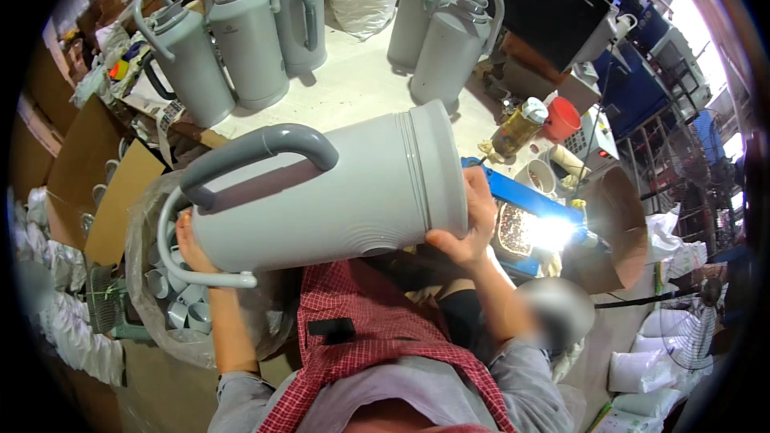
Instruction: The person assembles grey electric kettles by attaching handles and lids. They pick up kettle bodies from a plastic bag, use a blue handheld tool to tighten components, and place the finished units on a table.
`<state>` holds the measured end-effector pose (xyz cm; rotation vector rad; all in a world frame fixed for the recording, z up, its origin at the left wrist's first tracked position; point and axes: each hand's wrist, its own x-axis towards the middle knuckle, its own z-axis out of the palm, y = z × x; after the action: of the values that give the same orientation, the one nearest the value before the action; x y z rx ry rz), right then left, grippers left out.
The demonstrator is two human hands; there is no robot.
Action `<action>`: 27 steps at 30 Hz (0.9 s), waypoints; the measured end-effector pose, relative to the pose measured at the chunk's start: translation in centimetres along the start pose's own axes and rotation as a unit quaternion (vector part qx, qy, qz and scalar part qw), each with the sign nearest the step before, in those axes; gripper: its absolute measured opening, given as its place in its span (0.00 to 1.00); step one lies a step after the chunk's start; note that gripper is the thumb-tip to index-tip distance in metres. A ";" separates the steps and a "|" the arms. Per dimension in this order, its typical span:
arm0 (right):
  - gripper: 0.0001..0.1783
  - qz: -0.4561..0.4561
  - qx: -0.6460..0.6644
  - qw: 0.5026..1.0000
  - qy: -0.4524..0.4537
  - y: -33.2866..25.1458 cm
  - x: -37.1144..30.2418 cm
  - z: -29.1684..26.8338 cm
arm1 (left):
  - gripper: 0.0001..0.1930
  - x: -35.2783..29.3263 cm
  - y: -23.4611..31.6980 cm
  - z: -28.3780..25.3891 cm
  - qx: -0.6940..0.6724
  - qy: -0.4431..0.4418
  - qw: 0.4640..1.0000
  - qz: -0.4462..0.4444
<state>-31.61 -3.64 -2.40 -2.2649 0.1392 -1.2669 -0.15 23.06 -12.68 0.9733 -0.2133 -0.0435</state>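
A large light grey thermos jug body [345,184] lies sideways across my two hands, above the near edge of the table. Its dark grey side handle [265,148] faces up, and the pale carrying loop [172,248] hangs at its left end. My left hand [191,247] is closed on that left end, with most of its fingers hidden behind the jug. Around the ribbed wide rim at the right end, my right hand [472,220] grips with the thumb at the near side.
Three grey jugs [249,56] stand at the back left and two more [451,52] at the back right. A bright lamp [552,232] shines beside a blue metal frame [513,192]. Left of me, a plastic-lined bag [144,273] holds grey parts. A red cup [561,118] sits right.
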 end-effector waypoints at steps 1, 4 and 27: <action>0.48 -0.011 -0.002 1.000 -0.002 0.1 0.0 0.2 | 0.11 0.1 0.8 1.1 0.022 -0.007 1.000 -0.018; 0.47 -0.037 -0.041 0.998 -0.032 -2.0 1.0 0.3 | 0.13 0.6 2.1 1.8 0.088 -0.094 0.989 -0.073; 0.56 0.190 0.285 0.939 -0.003 1.0 9.2 8.8 | 0.11 6.3 3.5 -4.4 0.049 0.037 0.991 0.120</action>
<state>-19.15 -4.03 0.46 -1.6446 0.1716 -0.9396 6.67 27.78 -11.14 1.0390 -0.2650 0.2242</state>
